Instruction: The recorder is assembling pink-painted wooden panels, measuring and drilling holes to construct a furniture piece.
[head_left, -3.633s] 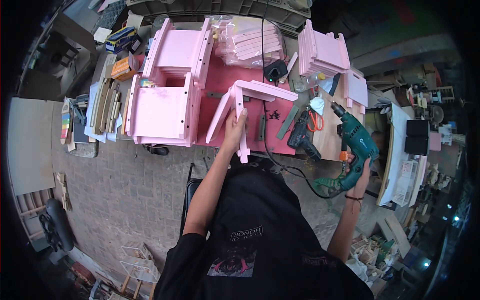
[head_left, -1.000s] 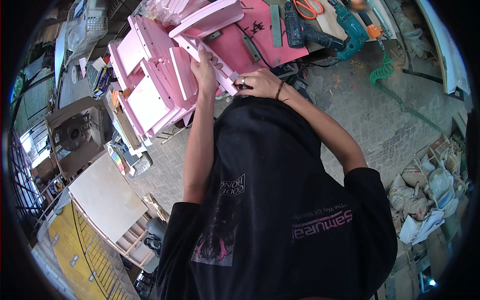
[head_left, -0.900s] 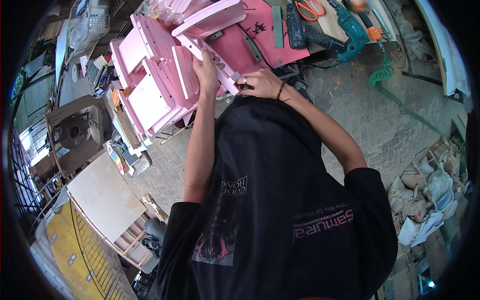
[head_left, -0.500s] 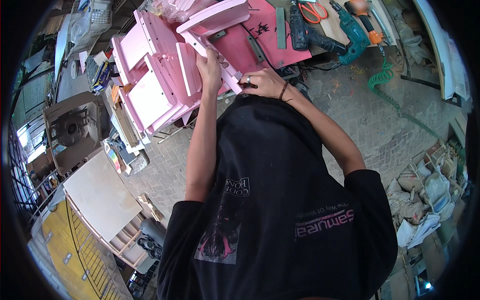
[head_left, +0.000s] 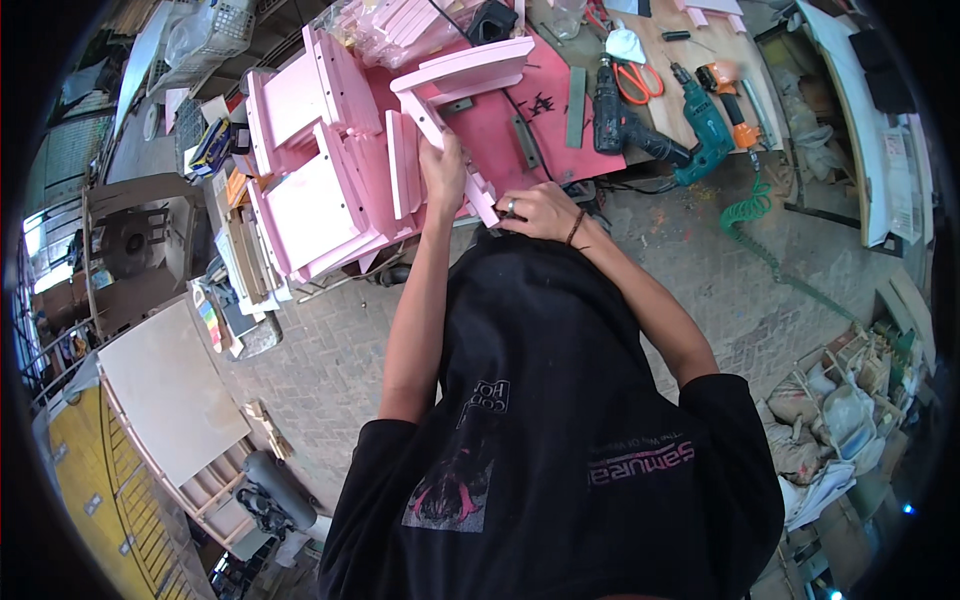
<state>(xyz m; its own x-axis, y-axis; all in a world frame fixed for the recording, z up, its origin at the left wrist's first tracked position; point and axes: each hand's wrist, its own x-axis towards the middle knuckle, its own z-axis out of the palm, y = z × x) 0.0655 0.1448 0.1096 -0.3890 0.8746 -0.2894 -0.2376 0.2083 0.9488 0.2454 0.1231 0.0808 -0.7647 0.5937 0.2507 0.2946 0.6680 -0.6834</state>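
Note:
A pink wooden frame piece (head_left: 475,68), made of bars joined at an angle, lies over the near edge of the red work surface (head_left: 560,150). My left hand (head_left: 445,178) is closed round its lower bar. By that bar's near end, close to my black shirt, is my right hand (head_left: 540,212), with a ring and a beaded bracelet. Its fingers are curled in, and whatever they hold is hidden. Left of my left hand stands a narrow pink board (head_left: 404,165) beside stacked pink panels (head_left: 312,205). Dark screws (head_left: 540,103) lie loose beyond the hands.
A black cordless drill (head_left: 608,110), orange-handled scissors (head_left: 638,82) and a teal power drill (head_left: 708,130) lie at the right of the bench. A green coiled hose (head_left: 750,205) hangs to the paved floor (head_left: 335,340). A pale board (head_left: 172,390) stands at lower left.
The view has shifted, so the bench and hands sit lower and more of the bench's far side shows. My left hand keeps its grip; my right hand stays by the bar's end.

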